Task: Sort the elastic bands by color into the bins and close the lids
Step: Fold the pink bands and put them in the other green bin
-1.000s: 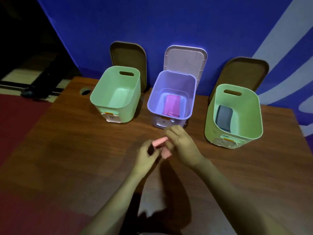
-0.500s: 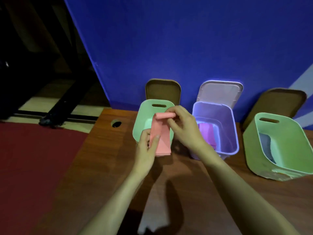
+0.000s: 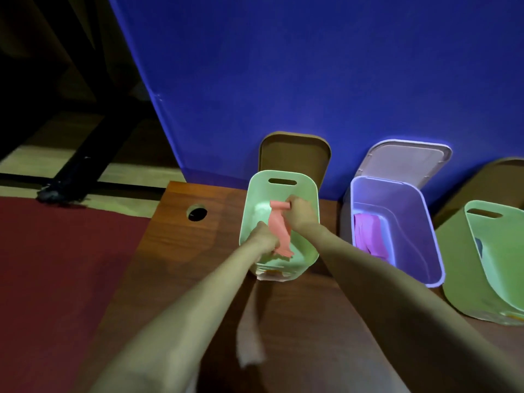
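A salmon-pink elastic band (image 3: pixel 279 228) hangs stretched over the opening of the left green bin (image 3: pixel 309 194). My right hand (image 3: pixel 302 214) grips its rolled top end above the bin's middle. My left hand (image 3: pixel 262 239) pinches its lower end at the bin's near left rim. The purple bin (image 3: pixel 419 222) in the middle holds a magenta band (image 3: pixel 367 236). At the frame's right edge the right green bin (image 3: pixel 496 268) shows a dark band (image 3: pixel 479 246) inside. All three lids stand open against the wall.
The bins stand in a row at the back of a wooden table (image 3: pixel 181 251), close to a blue wall (image 3: pixel 283 80). A round cable hole (image 3: pixel 197 213) lies left of the left bin. Beyond the table's left edge is red floor (image 3: pixel 56 265).
Both hands lifted the pink band from the table in front of the purple bin and carried it left and forward, over the left green bin. The band unrolled and now hangs longer.
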Demonstrator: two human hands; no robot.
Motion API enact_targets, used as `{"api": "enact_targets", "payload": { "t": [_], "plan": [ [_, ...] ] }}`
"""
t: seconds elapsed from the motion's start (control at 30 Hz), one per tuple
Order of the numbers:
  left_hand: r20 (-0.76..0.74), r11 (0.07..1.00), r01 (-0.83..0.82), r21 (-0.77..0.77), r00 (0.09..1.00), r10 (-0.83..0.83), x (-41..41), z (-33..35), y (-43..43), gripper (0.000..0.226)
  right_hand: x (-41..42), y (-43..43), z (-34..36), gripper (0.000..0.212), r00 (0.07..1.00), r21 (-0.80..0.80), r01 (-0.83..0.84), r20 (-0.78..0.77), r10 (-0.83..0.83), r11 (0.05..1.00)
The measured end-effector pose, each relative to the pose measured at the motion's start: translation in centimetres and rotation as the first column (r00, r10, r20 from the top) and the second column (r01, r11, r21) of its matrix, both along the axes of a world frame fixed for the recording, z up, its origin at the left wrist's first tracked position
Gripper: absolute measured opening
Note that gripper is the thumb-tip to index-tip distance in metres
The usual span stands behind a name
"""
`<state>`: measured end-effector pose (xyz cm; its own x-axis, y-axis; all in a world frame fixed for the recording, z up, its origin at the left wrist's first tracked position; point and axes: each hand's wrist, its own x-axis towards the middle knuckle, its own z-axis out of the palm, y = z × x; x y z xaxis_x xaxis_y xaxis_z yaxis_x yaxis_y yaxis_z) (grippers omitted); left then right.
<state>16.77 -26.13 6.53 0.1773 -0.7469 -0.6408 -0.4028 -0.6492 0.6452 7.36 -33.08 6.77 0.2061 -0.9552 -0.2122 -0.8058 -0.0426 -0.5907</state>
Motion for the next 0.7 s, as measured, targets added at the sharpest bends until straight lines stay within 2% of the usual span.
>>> {"api": "enact_targets", "payload": {
  "t": [0.13, 0.3, 0.47, 0.53, 0.63, 0.7],
  "plan": [
    [0.057, 0.991, 0.032, 0.128, 0.998, -0.040, -0.6, -1.0, -1.6, 0.050, 0.9, -0.6, -2.3, 0.022, 0.993, 0.042, 0.012, -0.121, -0.007, 0.999],
    [0.145, 0.981, 0.030, 0.193, 0.988, -0.059, -0.7, -2.9, -2.9, 0.057, 1.8, -2.1, -4.3, 0.022, 0.978, 0.085, -0.049, -0.196, 0.065, 0.995],
    [0.190, 0.968, 0.091, 0.234, 0.972, -0.137, -1.2, -3.1, -3.1, 0.050, 2.1, -2.9, -5.4, 0.029, 0.940, 0.110, -0.096, -0.317, 0.126, 0.989],
    [0.236, 0.948, 0.203, 0.244, 0.936, -0.261, -1.1, -2.8, -2.9, 0.041, 2.2, -2.6, -5.3, 0.037, 0.923, 0.093, -0.120, -0.356, 0.145, 0.988],
    [0.359, 0.924, 0.336, 0.183, 0.852, -0.381, -1.0, -1.2, -2.8, 0.031, 2.1, -1.7, -3.2, 0.040, 0.939, -0.008, -0.151, -0.312, 0.140, 0.989],
    [0.425, 0.949, 0.316, -0.006, 0.860, -0.284, -0.7, 0.3, -1.7, 0.033, 1.3, -0.1, -0.8, 0.038, 0.963, -0.093, -0.172, -0.227, 0.148, 0.981]
  ]
}}
